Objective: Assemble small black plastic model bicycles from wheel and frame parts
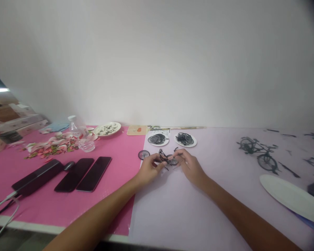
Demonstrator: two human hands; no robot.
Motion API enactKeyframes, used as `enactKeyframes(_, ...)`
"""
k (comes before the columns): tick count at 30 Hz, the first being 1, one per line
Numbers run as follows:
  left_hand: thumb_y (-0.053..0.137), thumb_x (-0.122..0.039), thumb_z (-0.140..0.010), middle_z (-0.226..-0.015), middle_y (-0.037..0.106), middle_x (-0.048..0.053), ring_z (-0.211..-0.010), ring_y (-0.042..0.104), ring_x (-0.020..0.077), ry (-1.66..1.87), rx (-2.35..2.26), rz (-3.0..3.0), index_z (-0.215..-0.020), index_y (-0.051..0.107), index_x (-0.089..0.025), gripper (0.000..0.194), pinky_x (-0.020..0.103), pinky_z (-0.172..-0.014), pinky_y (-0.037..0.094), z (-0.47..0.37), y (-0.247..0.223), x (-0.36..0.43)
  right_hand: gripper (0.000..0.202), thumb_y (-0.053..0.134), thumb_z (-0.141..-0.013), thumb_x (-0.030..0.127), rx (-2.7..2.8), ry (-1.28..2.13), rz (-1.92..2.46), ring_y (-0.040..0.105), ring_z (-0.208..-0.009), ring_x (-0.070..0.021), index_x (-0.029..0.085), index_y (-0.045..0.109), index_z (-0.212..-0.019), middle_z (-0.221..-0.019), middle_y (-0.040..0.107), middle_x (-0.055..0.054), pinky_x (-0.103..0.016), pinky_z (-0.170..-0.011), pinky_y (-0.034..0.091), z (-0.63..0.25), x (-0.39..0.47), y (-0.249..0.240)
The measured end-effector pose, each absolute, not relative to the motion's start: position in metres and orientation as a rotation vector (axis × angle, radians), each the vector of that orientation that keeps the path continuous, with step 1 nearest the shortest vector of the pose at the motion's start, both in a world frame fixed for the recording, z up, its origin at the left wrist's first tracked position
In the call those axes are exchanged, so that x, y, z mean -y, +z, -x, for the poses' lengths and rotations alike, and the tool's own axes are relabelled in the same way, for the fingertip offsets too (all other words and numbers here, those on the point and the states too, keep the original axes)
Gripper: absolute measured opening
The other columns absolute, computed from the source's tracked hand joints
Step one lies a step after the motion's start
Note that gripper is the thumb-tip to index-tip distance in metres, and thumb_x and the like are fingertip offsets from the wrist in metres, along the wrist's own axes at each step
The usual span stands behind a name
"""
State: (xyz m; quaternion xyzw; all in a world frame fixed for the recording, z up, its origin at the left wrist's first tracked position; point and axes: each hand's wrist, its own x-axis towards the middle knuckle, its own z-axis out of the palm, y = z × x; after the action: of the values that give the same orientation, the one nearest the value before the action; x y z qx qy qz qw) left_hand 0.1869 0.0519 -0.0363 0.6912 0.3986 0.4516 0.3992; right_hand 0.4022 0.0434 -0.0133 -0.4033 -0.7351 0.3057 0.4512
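Between my two hands, just above the pale lilac sheet, is a partly built black model bicycle (163, 156). My left hand (151, 167) pinches its left side. My right hand (190, 166) is closed at the other side, around the front part by a wheel (172, 159); fingertips partly cover the small parts. A loose black spoked wheel (143, 154) lies left of my left hand. Behind my hands stand a white plate with black wheels (158, 139) and another plate with tangled black parts (185, 139). Farther right is a whole black model bicycle (260, 153).
On the pink sheet at left lie two phones (94, 174), a black power bank (38, 176), petal-like pieces (54, 144), a plastic bottle (72, 125) and a patterned plate (107, 129). A white oval plate (290, 195) and scattered black parts lie right. A wall rises behind.
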Motion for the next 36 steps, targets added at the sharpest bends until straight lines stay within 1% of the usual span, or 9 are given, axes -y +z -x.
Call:
enactKeyframes(7, 0.07, -0.038, -0.09, -0.104, 0.075, 0.009, -0.093, 0.07, 0.0212, 1.145, -1.027, -1.76, -0.106, 0.073, -0.018, 0.026, 0.026, -0.072, 0.052, -0.186, -0.036, -0.053, 0.018, 0.047, -0.106, 0.031, 1.924, 0.599, 1.014, 0.072, -0.101, -0.023, 0.025, 0.063, -0.108, -0.108, 0.075, -0.007, -0.035, -0.083, 0.057, -0.406, -0.047, -0.016)
enactKeyframes(11, 0.07, -0.037, -0.09, -0.106, 0.075, 0.008, -0.095, 0.07, 0.0213, 1.162, -1.054, -1.773, -0.106, 0.074, -0.019, 0.024, 0.027, -0.073, 0.052, -0.184, -0.037, -0.054, 0.018, 0.049, -0.105, 0.029, 1.982, 0.419, 1.007, 0.069, -0.097, -0.0219, 0.025, 0.066, -0.105, -0.103, 0.073, -0.005, -0.036, -0.088, 0.053, -0.407, -0.048, -0.012)
enactKeyframes(16, 0.071, -0.034, -0.09, -0.107, 0.076, 0.006, -0.096, 0.071, 0.0208, 1.211, -1.076, -1.835, -0.105, 0.074, -0.021, 0.02, 0.027, -0.074, 0.053, -0.18, -0.034, -0.055, 0.015, 0.055, -0.103, 0.03, 2.019, 0.282, 0.989, 0.067, -0.095, -0.0226, 0.025, 0.069, -0.104, -0.101, 0.071, -0.006, -0.035, -0.084, 0.053, -0.408, -0.049, -0.01)
enactKeyframes(21, 0.071, -0.032, -0.09, -0.107, 0.076, 0.007, -0.098, 0.07, 0.0212, 1.221, -1.113, -1.894, -0.106, 0.074, -0.02, 0.02, 0.026, -0.072, 0.053, -0.177, -0.029, -0.055, 0.016, 0.063, -0.099, 0.036, 2.003, 0.259, 1.038, 0.062, -0.071, -0.0185, 0.025, 0.074, -0.102, -0.094, 0.071, -0.005, -0.032, -0.07, 0.052, -0.408, -0.049, -0.013)
enactKeyframes(25, 0.07, -0.032, -0.091, -0.108, 0.076, 0.008, -0.097, 0.07, 0.0215, 1.238, -1.109, -1.943, -0.107, 0.073, -0.02, 0.021, 0.027, -0.072, 0.054, -0.177, -0.031, -0.056, 0.018, 0.062, -0.099, 0.038, 2.002, 0.278, 1.081, 0.06, -0.068, -0.0184, 0.025, 0.074, -0.1, -0.091, 0.072, -0.005, -0.033, -0.068, 0.051, -0.408, -0.048, -0.014)
enactKeyframes(28, 0.069, -0.032, -0.092, -0.107, 0.075, 0.008, -0.096, 0.07, 0.0212, 1.24, -1.096, -2.002, -0.108, 0.073, -0.02, 0.02, 0.027, -0.072, 0.055, -0.176, -0.031, -0.056, 0.022, 0.061, -0.1, 0.042, 2.008, 0.302, 1.123, 0.061, -0.068, -0.0194, 0.025, 0.073, -0.094, -0.087, 0.073, -0.004, -0.032, -0.067, 0.049, -0.407, -0.047, -0.012)
enactKeyframes(30, 0.068, -0.033, -0.093, -0.106, 0.075, 0.009, -0.095, 0.07, 0.0209, 1.236, -1.08, -2.052, -0.109, 0.072, -0.02, 0.021, 0.027, -0.072, 0.055, -0.176, -0.031, -0.055, 0.029, 0.058, -0.1, 0.045, 2.014, 0.3, 1.153, 0.06, -0.067, -0.0194, 0.024, 0.071, -0.085, -0.081, 0.072, -0.004, -0.032, -0.066, 0.048, -0.406, -0.046, -0.01)
enactKeyframes(33, 0.065, -0.032, -0.095, -0.106, 0.074, 0.009, -0.092, 0.069, 0.0199, 1.232, -1.042, -2.135, -0.111, 0.071, -0.021, 0.021, 0.028, -0.073, 0.056, -0.175, -0.029, -0.053, 0.042, 0.053, -0.102, 0.048, 2.027, 0.283, 1.192, 0.057, -0.063, -0.0183, 0.023, 0.062, -0.069, -0.069, 0.066, -0.003, -0.031, -0.064, 0.045, -0.405, -0.043, -0.008)
enactKeyframes(36, 0.064, -0.03, -0.096, -0.106, 0.073, 0.008, -0.091, 0.068, 0.0193, 1.245, -1.015, -2.191, -0.112, 0.071, -0.021, 0.02, 0.029, -0.075, 0.056, -0.176, -0.027, -0.051, 0.049, 0.046, -0.105, 0.047, 2.033, 0.309, 1.203, 0.055, -0.061, -0.0171, 0.022, 0.053, -0.063, -0.063, 0.061, -0.002, -0.029, -0.062, 0.042, -0.404, -0.041, -0.005)
